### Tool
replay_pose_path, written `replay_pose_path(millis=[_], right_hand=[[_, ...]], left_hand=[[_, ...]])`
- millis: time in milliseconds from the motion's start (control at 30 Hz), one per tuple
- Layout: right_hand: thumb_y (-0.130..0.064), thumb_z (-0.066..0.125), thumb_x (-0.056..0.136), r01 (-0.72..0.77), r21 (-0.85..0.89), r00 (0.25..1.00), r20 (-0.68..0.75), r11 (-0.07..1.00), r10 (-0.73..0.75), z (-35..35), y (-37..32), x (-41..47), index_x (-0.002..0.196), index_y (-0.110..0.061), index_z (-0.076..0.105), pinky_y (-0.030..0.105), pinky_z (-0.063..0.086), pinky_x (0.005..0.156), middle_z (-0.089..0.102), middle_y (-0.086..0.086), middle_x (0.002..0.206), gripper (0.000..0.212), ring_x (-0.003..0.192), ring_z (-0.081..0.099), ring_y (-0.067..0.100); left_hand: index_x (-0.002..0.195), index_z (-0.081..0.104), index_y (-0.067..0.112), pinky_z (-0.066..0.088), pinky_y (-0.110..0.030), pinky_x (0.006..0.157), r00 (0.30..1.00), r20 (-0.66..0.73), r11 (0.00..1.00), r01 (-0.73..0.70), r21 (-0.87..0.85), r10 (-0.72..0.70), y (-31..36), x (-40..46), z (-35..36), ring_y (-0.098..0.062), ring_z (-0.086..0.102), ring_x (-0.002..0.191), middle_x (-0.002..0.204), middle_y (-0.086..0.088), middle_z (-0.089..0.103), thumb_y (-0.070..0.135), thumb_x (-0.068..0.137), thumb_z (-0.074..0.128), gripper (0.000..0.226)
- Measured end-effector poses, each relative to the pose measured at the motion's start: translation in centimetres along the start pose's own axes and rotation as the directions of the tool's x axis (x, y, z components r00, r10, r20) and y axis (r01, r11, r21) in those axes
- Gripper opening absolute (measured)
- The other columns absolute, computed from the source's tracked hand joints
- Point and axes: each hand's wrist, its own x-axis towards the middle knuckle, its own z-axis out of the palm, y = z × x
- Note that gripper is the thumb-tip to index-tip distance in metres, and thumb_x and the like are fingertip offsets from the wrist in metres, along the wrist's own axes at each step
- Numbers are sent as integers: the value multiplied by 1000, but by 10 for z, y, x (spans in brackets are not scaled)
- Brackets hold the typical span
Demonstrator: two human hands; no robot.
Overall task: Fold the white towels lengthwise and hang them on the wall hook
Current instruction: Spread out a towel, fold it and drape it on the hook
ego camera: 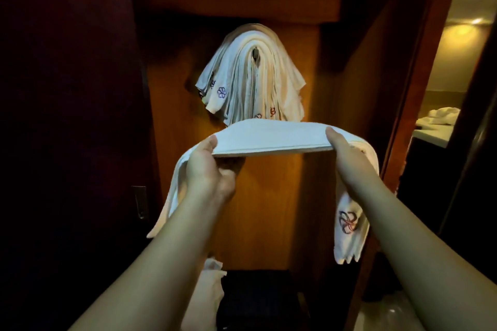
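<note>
Both hands are raised side by side at the same height, each gripping one folded white terry towel strip: the left hand has its thumb on top and fingers curled underneath, while the right hand lies over the far end with the thumb showing on top and its fingers hidden behind the cloth. Between them the towel is stretched taut as a flat, narrow band whose long axis runs left to right, and its two loose ends droop outside the wrists, the right one showing an embroidered red-and-purple flower motif. Straight ahead and above the band, on the brown wooden back panel, the dark metal wall hook carries a thick stack of draped white towels. The hook sits roughly over the band's middle, about equally near to each hand, so the coming move looks like a lift up and forward to drop the centre across it.
</note>
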Motion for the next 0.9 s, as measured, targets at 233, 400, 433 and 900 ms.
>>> replay_pose_path(millis=[233, 400, 433, 900], right_hand=[[-70, 68, 60, -48, 338, 994, -73, 940, 77, 4, 37, 13, 130, -24, 59, 48, 40, 110, 64, 4, 127, 85, 119, 59, 24], [-61, 72, 74, -70, 390, 993, -65, 918, 103, 8, 39, 32, 137, -17, 52, 47, 35, 114, 58, 9, 135, 80, 126, 53, 25], [-65, 72, 68, -61, 388, 993, -65, 920, 93, 12, 40, 40, 139, -17, 50, 48, 34, 115, 55, 9, 138, 88, 128, 51, 26], [-54, 36, 101, 344, -97, 931, -97, 934, -353, 77, -60, 163, 136, -13, 58, 32, 33, 107, 54, 9, 143, 58, 128, 51, 23]], left_hand=[[103, 68, 15, 57, -40, 91, 961, 148, 843, -275, 462, 232, 4, 15, -8, -22, 71, 100, 93, -3, 77, 25, 98, 59, 14], [101, 75, 10, 49, -46, 104, 939, 231, 708, -343, 618, 253, 23, 44, -11, -21, 71, 102, 101, -3, 78, 35, 96, 59, 30], [100, 76, 10, 50, -45, 103, 941, 234, 714, -337, 614, 243, 27, 53, -8, -22, 72, 100, 100, -3, 78, 35, 96, 60, 30], [118, 68, 11, 49, -36, 88, 821, 566, 780, -397, 484, 67, 96, 203, 76, -19, 70, 105, 110, -10, 75, 62, 98, 36, 64]])
